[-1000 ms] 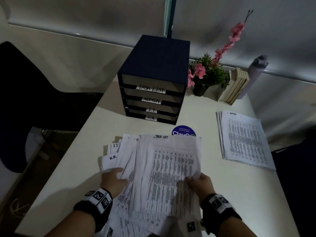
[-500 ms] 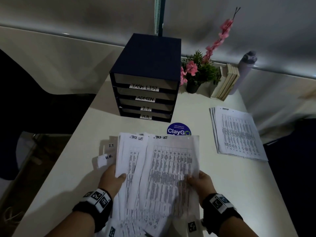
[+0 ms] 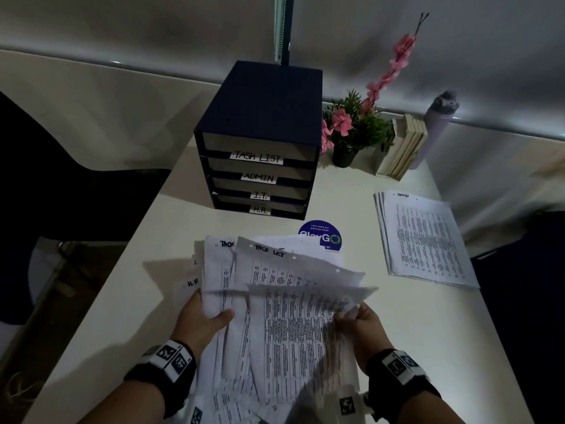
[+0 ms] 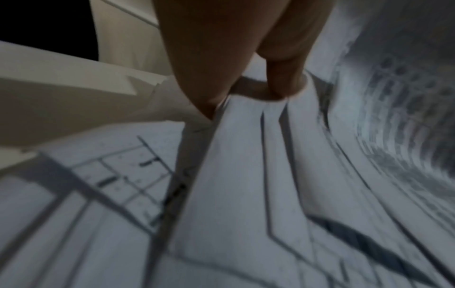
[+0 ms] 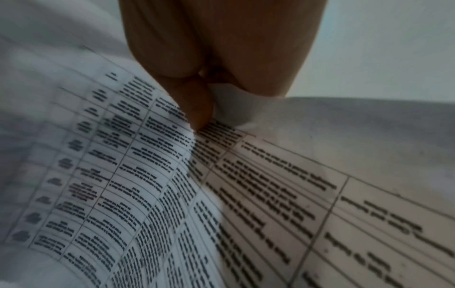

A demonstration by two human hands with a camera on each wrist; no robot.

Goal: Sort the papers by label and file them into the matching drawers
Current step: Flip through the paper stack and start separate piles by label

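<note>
A fanned stack of printed papers point(image 3: 275, 316) lies at the near edge of the white desk point(image 3: 412, 332). My left hand point(image 3: 204, 316) grips its left side, thumb on top, also seen in the left wrist view point(image 4: 246, 87). My right hand point(image 3: 357, 319) pinches the right edge of the top sheet point(image 5: 234, 109) and lifts it, so the sheet curls. Labels "Task List" point(image 3: 269, 250), "H.R." point(image 3: 193, 283) show on the fanned sheets. A dark blue drawer unit point(image 3: 263, 142) stands behind, its drawers marked TASK LIST, ADMIN, I.T., H.R. and all closed.
A stack marked ADMIN point(image 3: 425, 240) lies on the right of the desk. A potted pink flower point(image 3: 351, 130), books point(image 3: 403, 148) and a grey bottle point(image 3: 437, 123) stand at the back right. A blue round sticker point(image 3: 321, 235) sits behind the papers. A dark chair point(image 3: 46, 179) is left.
The right hand has lifted the top sheet's right edge, which now curls up. The left hand has fanned the sheets further, showing a second Task List label. The camera has shifted slightly.
</note>
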